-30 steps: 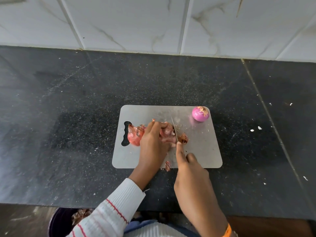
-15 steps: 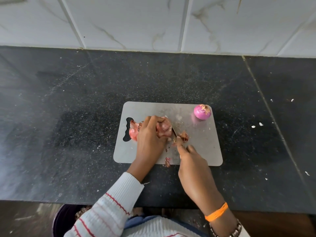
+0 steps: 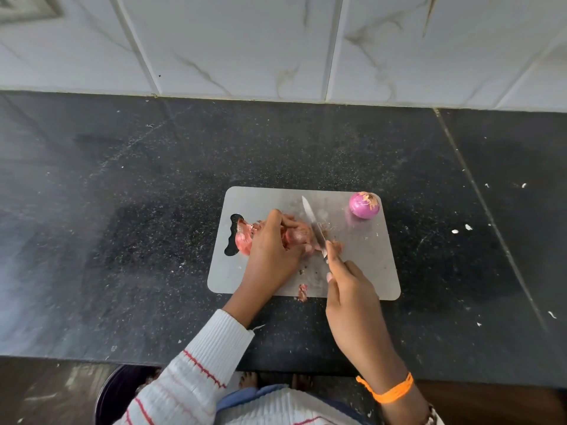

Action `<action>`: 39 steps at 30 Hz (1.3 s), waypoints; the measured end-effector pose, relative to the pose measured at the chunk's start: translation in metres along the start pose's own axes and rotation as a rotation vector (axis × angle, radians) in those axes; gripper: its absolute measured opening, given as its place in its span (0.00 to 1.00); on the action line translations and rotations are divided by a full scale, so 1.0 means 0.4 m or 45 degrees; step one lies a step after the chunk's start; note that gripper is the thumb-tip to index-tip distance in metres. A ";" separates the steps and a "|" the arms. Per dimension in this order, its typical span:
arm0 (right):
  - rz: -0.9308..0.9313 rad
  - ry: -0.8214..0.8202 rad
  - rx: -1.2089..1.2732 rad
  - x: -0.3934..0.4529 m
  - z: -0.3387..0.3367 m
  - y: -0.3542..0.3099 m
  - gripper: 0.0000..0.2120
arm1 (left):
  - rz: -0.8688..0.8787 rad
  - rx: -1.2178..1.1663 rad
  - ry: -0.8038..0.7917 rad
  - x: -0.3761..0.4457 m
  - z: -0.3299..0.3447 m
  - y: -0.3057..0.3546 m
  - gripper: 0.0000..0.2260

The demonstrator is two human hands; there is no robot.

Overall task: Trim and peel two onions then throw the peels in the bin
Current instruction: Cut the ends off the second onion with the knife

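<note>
On the grey cutting board (image 3: 368, 271) my left hand (image 3: 273, 250) grips an unpeeled red onion (image 3: 296, 236), fingers curled over its top. My right hand (image 3: 349, 289) holds a knife (image 3: 313, 223) by the handle, the blade lying against the onion's right end and pointing away from me. Loose onion peels (image 3: 244, 240) lie at the board's left by its handle hole. A peeled purple onion (image 3: 364, 205) sits at the board's far right corner. A small cut-off piece (image 3: 302, 292) rests on the board's near edge.
The board lies on a black stone counter (image 3: 122, 225) backed by a white tiled wall (image 3: 276, 47). A dark bin (image 3: 119, 394) stands on the floor below the counter's front edge, left of my body. Small white scraps (image 3: 460, 230) dot the counter at the right.
The knife blade has come up from beside the onion's end and now shows full length against the onion. My left hand keeps its grip on the onion.
</note>
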State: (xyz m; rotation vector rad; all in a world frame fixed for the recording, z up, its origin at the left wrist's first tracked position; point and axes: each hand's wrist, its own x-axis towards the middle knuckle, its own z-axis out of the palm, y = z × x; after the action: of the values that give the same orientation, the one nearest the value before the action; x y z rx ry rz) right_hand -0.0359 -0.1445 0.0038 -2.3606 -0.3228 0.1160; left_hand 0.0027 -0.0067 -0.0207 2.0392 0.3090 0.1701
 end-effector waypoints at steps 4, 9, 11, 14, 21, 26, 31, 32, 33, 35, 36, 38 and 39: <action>0.012 -0.019 -0.001 -0.011 0.003 0.002 0.25 | -0.041 -0.037 0.000 -0.008 -0.002 -0.006 0.19; 0.004 -0.057 -0.098 -0.023 -0.007 -0.014 0.26 | 0.015 0.013 0.057 -0.017 0.004 -0.014 0.21; 0.026 -0.114 -0.167 -0.026 -0.018 -0.025 0.28 | 0.072 0.081 0.074 -0.019 0.004 -0.014 0.22; 0.076 -0.212 -0.295 -0.044 -0.029 -0.050 0.30 | 0.109 0.161 0.106 -0.020 0.005 -0.018 0.24; 0.146 -0.344 -0.417 -0.002 -0.018 -0.050 0.31 | 0.265 0.211 0.139 -0.036 0.022 -0.009 0.22; 0.139 -0.314 -0.490 -0.015 0.008 -0.041 0.33 | 0.183 0.151 0.118 -0.016 0.017 -0.023 0.23; 0.092 -0.213 -0.377 0.020 0.037 0.017 0.35 | -0.058 -0.128 0.067 -0.021 0.005 -0.014 0.22; 0.075 -0.172 -0.308 0.021 0.039 0.034 0.35 | -0.094 -0.223 0.064 -0.019 -0.001 -0.009 0.20; 0.066 -0.113 -0.232 0.024 0.039 0.049 0.33 | -0.136 -0.355 0.053 -0.018 -0.008 -0.005 0.19; 0.072 0.020 -0.044 0.033 0.035 0.072 0.29 | -0.265 -0.703 0.021 -0.017 -0.018 0.008 0.18; 0.084 0.081 0.063 0.039 0.031 0.076 0.27 | -0.354 -0.898 0.010 -0.017 -0.022 0.014 0.18; 0.147 0.151 0.309 0.050 0.018 0.068 0.24 | -0.531 -1.263 -0.057 -0.018 -0.028 0.026 0.17; 0.163 0.162 0.420 0.056 0.014 0.061 0.23 | -0.605 -1.392 -0.110 -0.019 -0.031 0.031 0.15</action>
State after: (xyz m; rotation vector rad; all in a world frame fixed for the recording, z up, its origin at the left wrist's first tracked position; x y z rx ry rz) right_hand -0.0105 -0.1519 -0.0169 -2.0487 -0.0818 0.0724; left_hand -0.0060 -0.0040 -0.0037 0.8583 0.4974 -0.0508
